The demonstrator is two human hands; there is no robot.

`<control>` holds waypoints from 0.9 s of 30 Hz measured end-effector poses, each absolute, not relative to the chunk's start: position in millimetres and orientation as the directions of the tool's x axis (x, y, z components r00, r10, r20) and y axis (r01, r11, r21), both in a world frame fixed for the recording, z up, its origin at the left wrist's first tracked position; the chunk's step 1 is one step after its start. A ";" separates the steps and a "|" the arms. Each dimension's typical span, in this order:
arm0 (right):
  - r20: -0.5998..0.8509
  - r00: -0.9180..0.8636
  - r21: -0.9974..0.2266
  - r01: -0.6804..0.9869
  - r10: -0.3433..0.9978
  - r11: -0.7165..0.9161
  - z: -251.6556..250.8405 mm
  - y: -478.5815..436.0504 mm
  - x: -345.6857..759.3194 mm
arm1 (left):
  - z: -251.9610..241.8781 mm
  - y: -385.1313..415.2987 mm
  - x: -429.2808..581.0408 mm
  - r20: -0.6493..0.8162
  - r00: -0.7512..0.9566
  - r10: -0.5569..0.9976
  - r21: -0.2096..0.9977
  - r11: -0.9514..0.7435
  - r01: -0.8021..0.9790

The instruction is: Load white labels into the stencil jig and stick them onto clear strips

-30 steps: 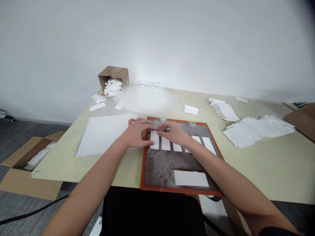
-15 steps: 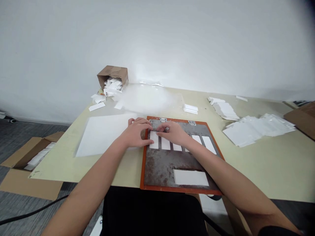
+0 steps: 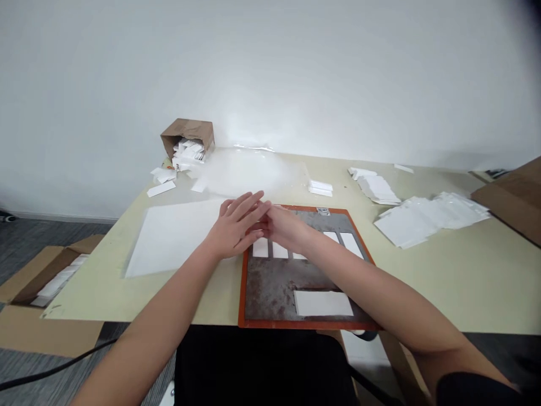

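Observation:
My left hand (image 3: pixel 239 225) and my right hand (image 3: pixel 285 227) hang together above the far edge of a rusty metal plate (image 3: pixel 270 287) with an orange frame. The left fingers spread and overlap the right hand, hiding its fingertips. I cannot tell whether anything thin lies between them. Below my hands, white strips (image 3: pixel 261 248) sit in a row of slots, and my wrists partly hide that row. A wider white rectangle (image 3: pixel 323 303) lies near the plate's front edge. A large white sheet (image 3: pixel 173 237) lies left of my left hand.
A tipped cardboard box (image 3: pixel 188 131) spills white cards at the back of the pale table. Clear plastic film (image 3: pixel 249 172) lies beside it. Stacks of white packets (image 3: pixel 426 219) sit to the right. An open carton (image 3: pixel 42 287) stands on the floor at left.
Both hands have risen off the strips toward the plate's far edge, and the left fingers now spread across the right hand. The whole view has shifted slightly.

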State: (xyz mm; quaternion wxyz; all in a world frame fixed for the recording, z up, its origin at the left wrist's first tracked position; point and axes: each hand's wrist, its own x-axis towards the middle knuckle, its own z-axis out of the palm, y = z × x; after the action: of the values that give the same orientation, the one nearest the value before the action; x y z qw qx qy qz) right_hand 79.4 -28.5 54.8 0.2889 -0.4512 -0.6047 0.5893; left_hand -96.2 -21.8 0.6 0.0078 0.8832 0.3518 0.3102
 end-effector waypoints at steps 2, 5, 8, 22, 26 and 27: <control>-0.123 -0.485 -0.992 0.039 0.866 -0.119 77.3 -38.1 73.3 | -1.7 -19.2 -100.0 0.611 0.492 0.619 0.215 -0.729 0.650; 0.124 -0.544 -0.989 -0.140 0.830 0.056 105.9 -57.6 89.1 | -3.2 -16.8 -105.7 0.652 0.313 0.690 0.243 -0.582 0.776; 0.228 -0.578 -0.885 0.212 0.783 0.414 106.6 -85.9 129.6 | -3.2 -16.6 -106.9 0.574 0.152 0.805 0.290 -0.373 0.881; 0.388 -0.749 0.273 0.650 0.537 0.709 2.9 -169.5 208.5 | -8.7 -11.6 -103.0 0.524 0.024 0.851 0.485 -0.322 0.813; 0.377 -0.776 0.336 0.624 0.507 0.705 -0.1 -165.7 208.1 | -7.1 -12.9 -102.8 0.527 0.031 0.849 0.489 -0.333 0.807; 0.369 -0.776 0.330 0.623 0.511 0.709 -1.4 -165.5 208.9 | -6.7 -13.0 -102.6 0.528 0.031 0.849 0.491 -0.334 0.805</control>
State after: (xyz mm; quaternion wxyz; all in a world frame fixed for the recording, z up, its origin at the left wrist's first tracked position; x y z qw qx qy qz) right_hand 208.9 -165.5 -1.4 0.1263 -0.3096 -0.9158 -0.2226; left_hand -102.6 -13.0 -6.7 0.0283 0.7174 0.5763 0.3905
